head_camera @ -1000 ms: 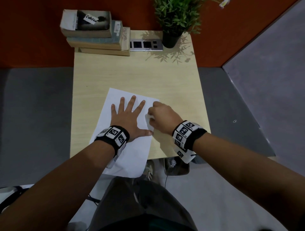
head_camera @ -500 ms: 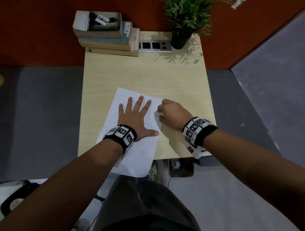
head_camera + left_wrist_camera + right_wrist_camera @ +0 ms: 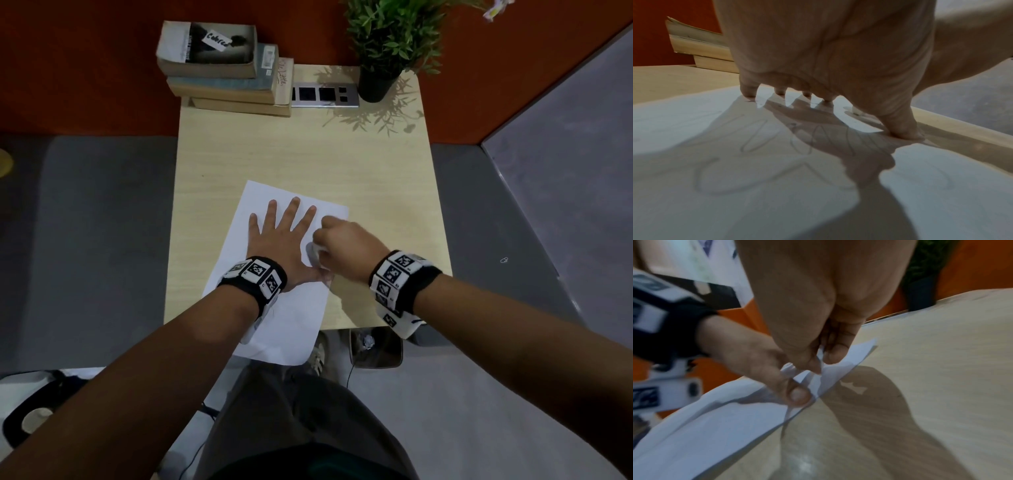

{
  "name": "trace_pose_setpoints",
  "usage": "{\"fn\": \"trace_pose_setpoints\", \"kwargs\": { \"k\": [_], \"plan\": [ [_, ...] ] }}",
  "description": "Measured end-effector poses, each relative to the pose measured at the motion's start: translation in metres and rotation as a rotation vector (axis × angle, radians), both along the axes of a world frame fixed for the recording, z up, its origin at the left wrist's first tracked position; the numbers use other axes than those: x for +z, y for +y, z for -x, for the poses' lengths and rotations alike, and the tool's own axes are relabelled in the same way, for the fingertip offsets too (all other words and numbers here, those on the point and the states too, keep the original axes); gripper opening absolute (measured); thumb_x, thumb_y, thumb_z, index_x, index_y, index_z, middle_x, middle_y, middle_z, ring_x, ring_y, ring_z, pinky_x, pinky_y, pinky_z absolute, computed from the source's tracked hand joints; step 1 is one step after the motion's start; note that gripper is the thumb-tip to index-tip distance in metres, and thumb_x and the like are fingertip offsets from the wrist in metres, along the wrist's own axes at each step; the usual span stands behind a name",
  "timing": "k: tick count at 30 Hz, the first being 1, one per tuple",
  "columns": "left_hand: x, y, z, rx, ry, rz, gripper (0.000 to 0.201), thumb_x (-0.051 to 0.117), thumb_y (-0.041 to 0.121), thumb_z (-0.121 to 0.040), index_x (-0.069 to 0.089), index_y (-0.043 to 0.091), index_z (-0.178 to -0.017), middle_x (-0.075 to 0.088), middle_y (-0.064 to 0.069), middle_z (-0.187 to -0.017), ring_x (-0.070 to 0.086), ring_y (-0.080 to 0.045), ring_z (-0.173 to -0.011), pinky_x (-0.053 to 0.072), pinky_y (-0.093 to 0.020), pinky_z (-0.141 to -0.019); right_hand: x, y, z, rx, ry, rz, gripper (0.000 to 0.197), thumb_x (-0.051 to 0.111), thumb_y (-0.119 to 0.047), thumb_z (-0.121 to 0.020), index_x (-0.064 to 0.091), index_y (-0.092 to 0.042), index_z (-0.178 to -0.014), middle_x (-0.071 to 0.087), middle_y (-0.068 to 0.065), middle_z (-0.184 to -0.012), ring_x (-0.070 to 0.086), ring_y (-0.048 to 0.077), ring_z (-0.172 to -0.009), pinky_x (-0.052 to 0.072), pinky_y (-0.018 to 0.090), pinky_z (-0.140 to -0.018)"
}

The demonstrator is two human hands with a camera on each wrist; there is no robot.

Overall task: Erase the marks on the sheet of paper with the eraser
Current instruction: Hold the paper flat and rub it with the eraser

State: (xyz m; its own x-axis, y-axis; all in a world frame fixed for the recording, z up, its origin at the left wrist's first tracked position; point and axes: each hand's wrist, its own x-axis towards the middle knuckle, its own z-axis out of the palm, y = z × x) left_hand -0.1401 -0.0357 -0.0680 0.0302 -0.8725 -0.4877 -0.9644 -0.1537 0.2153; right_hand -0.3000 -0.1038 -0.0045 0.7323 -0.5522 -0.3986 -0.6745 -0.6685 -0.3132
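Paper point(image 3: 291, 318) is pinned by the spread-fingered left hand point(image 3: 284, 240); at its 3 o'clock, what is probably the eraser point(image 3: 313, 251) is pinched by the right hand point(image 3: 346, 246).

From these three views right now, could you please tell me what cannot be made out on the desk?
- Eraser: head view, mostly hidden inside the right hand; right wrist view blurred, so its shape is unclear.
- Pencil marks: left wrist view, faint, partly shadowed by the left hand; unreadable.
- Sheet of paper: near end overhangs the desk; the forearm covers part.
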Motion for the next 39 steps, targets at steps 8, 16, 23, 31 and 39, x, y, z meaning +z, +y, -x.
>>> {"fn": "trace_pose_setpoints", "kwargs": {
  "k": [8,16,23,31,39],
  "plan": [
    [0.007,-0.001,0.0,0.004,-0.002,-0.024,0.135,0.048,0.106,-0.07,-0.026,0.047,-0.166,-0.033,0.01,-0.177,-0.027,-0.034,-0.165,-0.009,-0.067,-0.13,-0.006,-0.022,0.014,-0.139,-0.052,0.053,0.016,0.06,-0.014,-0.086,0.069,-0.006,-0.096,0.054,0.007,-0.094,0.059,0.03,-0.08,0.051,0.038,-0.069],
    [0.019,-0.001,-0.004,0.116,0.17,-0.016,0.153,0.061,0.102,-0.065,-0.032,0.034,-0.166,-0.029,0.014,-0.178,-0.025,-0.025,-0.166,-0.008,-0.06,-0.133,0.005,-0.031,0.059,-0.519,-0.254,0.015,0.023,0.076,-0.033,-0.082,0.076,-0.017,-0.098,0.062,-0.001,-0.089,0.059,0.015,-0.082,0.046,0.027,-0.074],
    [0.029,0.024,-0.069,0.136,0.247,-0.024,0.135,0.083,0.052,-0.086,-0.017,0.022,-0.172,-0.016,0.002,-0.182,-0.012,-0.026,-0.168,0.011,-0.048,-0.136,0.016,-0.004,0.101,-0.636,-0.268,0.044,0.018,0.074,-0.026,-0.082,0.077,-0.02,-0.099,0.059,-0.008,-0.087,0.059,0.011,-0.08,0.039,0.017,-0.069],
    [0.022,0.084,-0.095,0.055,0.077,-0.032,0.121,0.072,0.058,-0.089,-0.009,0.029,-0.174,-0.006,0.012,-0.183,-0.011,-0.022,-0.168,0.004,-0.056,-0.132,0.013,0.052,0.071,-0.407,-0.282,-0.098,0.021,0.069,-0.027,-0.087,0.074,-0.019,-0.106,0.054,-0.01,-0.089,0.056,0.008,-0.079,0.043,0.021,-0.069],
    [0.012,0.077,-0.07,0.144,0.084,0.11,0.12,0.064,0.08,-0.089,-0.003,0.029,-0.174,0.002,0.009,-0.183,-0.004,-0.02,-0.168,0.0,-0.055,-0.132,-0.009,0.088,0.027,-0.163,-0.188,-0.125,0.017,0.061,-0.023,-0.089,0.071,-0.017,-0.101,0.053,-0.003,-0.095,0.061,0.022,-0.083,0.051,0.035,-0.073]
  ]
}}
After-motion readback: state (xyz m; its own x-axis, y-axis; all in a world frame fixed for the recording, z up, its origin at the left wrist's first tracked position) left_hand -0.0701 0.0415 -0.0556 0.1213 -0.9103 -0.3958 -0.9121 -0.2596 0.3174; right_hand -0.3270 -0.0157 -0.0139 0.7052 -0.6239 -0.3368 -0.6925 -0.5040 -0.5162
